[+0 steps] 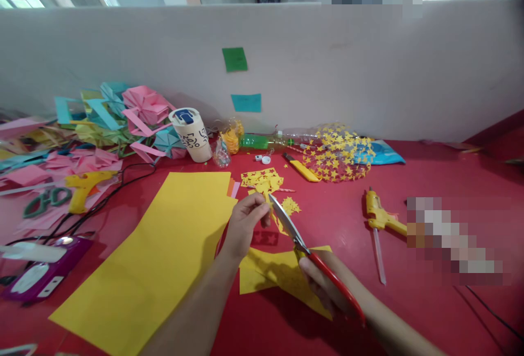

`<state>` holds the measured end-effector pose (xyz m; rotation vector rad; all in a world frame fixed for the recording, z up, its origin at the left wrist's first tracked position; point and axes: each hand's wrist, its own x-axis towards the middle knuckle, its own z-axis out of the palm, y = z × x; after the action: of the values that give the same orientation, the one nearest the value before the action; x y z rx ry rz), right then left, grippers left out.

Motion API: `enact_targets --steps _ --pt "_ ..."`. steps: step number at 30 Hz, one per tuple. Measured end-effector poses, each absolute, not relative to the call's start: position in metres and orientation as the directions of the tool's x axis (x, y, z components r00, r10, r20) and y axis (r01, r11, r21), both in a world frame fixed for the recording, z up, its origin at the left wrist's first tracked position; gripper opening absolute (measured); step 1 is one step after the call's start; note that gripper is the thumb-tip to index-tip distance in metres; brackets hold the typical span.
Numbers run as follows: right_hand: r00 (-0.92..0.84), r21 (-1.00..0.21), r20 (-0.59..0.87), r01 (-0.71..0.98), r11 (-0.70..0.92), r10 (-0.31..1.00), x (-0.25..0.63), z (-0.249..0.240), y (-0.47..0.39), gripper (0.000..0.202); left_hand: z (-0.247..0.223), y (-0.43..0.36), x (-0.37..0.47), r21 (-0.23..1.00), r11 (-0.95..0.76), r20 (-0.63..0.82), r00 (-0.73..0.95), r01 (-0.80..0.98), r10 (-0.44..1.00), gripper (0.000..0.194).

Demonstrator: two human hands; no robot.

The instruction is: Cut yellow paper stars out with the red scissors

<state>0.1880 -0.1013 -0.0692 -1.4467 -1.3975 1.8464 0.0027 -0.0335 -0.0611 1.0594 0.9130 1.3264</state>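
Observation:
My right hand (pixel 323 279) is closed around the handles of red-handled scissors (pixel 286 222), whose blades point up and left. The blade tips come close to the fingertips of my left hand (pixel 249 217). Thumb and fingers of that left hand are pinched together; what they hold, if anything, is too small or hidden. Just beyond the fingers lie yellow paper scraps with star-shaped cut-outs (pixel 262 178). A small pile of yellow paper stars (pixel 291 205) sits to the right of the blades. Beneath my hands are cut yellow sheets (pixel 257 279).
Large yellow paper (pixel 176 225) covers the left-centre of the red table. One yellow glue gun (pixel 380 217) lies at right, another (pixel 84 187) at left near green-handled scissors (pixel 47 202). Behind are a yellow cutter (pixel 305 170), a white cup (pixel 192 137), a green bottle (pixel 257 141) and folded paper shapes (pixel 143 105).

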Motion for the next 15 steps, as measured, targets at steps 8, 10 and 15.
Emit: enact_targets --steps 8,10,15 --pt "-0.195 -0.969 -0.245 0.069 -0.236 0.950 0.207 -0.072 -0.082 0.045 -0.049 -0.039 0.010 0.904 0.228 -0.143 0.246 -0.362 0.959 0.018" --pt "-0.179 -0.976 -0.218 0.021 -0.218 0.959 0.209 -0.074 -0.076 0.043 -0.047 -0.039 0.016 0.904 0.299 -0.185 0.351 -0.306 0.918 0.017" --pt "-0.169 -0.981 -0.177 -0.053 -0.189 0.969 0.210 -0.075 -0.071 0.038 -0.059 -0.027 0.025 0.981 0.156 -0.181 0.243 0.118 0.953 0.017"
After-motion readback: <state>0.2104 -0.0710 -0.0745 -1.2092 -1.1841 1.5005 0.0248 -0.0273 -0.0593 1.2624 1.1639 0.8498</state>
